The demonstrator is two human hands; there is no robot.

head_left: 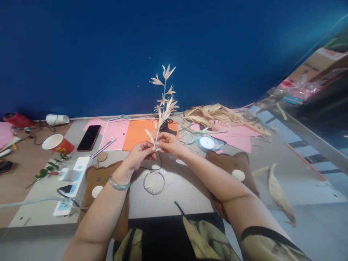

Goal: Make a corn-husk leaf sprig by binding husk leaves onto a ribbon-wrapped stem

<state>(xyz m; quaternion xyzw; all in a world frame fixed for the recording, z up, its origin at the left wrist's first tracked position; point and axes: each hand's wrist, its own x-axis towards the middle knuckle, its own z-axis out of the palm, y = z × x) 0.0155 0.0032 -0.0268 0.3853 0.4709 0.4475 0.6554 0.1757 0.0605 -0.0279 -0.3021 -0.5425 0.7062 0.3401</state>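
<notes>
A craft flower stem [164, 92] stands nearly upright above the table, with several pale, pointed, dry-looking blossoms along it and a light blue wrapping on its stalk. My left hand [140, 155], a bangle on its wrist, pinches the lower end of the stalk. Close against it, my right hand [171, 144] has its fingers closed at the same spot, on the stalk's light blue lower part. The fingers hide some of that end. To the right of my hands lies a roll of light blue ribbon [207, 143]. Black-handled scissors [168, 127] lie behind my right hand, partly covered.
Brown cushions [237, 168] sit under both forearms. On the left are a power strip [74, 186], a red paper cup [61, 144], a phone [89, 138] and a green sprig [49, 169]. Dry husks [217, 114] pile up at the back right. A wire ring [154, 182] lies in front.
</notes>
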